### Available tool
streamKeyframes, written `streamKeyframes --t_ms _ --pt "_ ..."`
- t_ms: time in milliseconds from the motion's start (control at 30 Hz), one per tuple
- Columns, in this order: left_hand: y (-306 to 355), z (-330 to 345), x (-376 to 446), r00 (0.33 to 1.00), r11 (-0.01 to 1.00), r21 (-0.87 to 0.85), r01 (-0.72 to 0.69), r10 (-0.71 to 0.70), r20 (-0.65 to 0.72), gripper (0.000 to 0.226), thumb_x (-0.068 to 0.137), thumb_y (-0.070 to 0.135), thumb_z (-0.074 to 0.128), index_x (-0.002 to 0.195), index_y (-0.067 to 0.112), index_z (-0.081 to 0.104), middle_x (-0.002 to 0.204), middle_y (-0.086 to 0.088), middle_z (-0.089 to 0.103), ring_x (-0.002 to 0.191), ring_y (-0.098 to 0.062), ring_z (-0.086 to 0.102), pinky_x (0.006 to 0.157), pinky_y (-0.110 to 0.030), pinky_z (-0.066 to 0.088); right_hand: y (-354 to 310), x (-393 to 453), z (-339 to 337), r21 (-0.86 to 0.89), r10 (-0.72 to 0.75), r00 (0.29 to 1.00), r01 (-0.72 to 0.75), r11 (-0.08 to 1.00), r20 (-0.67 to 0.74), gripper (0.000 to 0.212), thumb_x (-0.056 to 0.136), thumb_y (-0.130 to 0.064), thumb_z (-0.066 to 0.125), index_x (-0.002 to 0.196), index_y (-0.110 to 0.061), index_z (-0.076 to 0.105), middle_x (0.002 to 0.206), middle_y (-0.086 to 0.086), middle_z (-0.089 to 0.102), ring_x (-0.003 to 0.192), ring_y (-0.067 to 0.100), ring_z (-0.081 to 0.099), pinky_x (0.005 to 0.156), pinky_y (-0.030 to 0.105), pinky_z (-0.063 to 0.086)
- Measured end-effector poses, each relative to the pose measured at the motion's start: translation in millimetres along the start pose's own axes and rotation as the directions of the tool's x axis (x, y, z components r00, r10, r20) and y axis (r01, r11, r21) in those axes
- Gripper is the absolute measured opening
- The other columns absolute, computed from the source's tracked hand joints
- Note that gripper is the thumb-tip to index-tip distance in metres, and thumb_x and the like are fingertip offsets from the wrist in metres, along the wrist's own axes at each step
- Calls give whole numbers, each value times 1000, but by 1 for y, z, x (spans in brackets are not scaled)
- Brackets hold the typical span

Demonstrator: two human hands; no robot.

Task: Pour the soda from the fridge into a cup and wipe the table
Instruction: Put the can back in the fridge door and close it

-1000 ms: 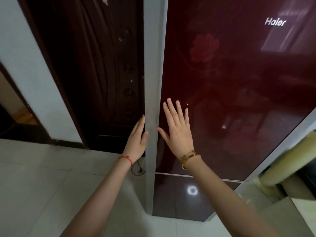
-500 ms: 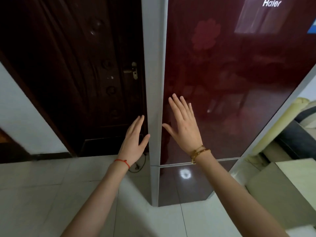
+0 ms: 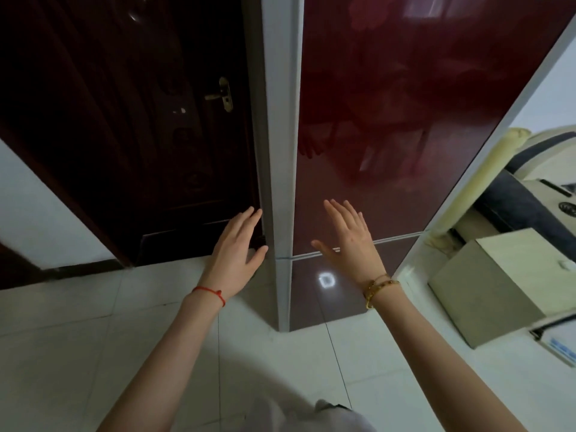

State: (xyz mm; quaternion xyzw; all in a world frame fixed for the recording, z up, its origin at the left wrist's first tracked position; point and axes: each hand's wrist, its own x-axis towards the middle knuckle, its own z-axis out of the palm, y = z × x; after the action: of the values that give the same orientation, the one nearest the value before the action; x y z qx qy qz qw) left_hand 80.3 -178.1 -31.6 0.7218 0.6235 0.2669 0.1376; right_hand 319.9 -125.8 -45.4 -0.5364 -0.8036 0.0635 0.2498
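White tile floor (image 3: 78,353); shut fridge (image 3: 389,120); box (image 3: 498,275) beside it.

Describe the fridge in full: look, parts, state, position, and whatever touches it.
The fridge stands upright on the pale tiled floor, beside a dark wooden door. Its front is glossy dark red and reflects the room; its side panel and edges are light grey. A thin seam separates a tall upper door from a shorter lower one, and both are closed. The left hand reaches to its grey left corner, fingers straight. The right hand is spread open before the upper door; contact cannot be judged.
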Motion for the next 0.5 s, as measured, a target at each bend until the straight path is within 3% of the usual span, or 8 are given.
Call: streamKeyframes --t_ms 133,300,500 --pt "8 7 -18 999 999 5 -38 38 37 67 97 30 54 155 22 20 161 4 17 149 -12 13 117 -24 10 1 -33 -8 11 56 998 -56 998 5 76 90 -50 57 152 -19 26 157 0 29 150 22 13 122 42 7" --pt "33 24 -27 985 991 -21 -129 130 111 64 97 26 56 153 18 26 159 2 25 147 -11 19 114 -16 8 13 -80 -32 0 176 984 -176 984 -16 76 90 -50 58 151 -18 28 156 0 32 150 23 15 122 48 15" --pt "86 52 -26 932 953 -149 -264 291 214 63 94 21 59 151 17 32 156 -2 33 145 -17 27 119 -33 24 26 -154 -73 -48 372 925 -376 925 -81 73 90 -50 53 152 -19 27 156 1 32 149 25 17 123 46 11"
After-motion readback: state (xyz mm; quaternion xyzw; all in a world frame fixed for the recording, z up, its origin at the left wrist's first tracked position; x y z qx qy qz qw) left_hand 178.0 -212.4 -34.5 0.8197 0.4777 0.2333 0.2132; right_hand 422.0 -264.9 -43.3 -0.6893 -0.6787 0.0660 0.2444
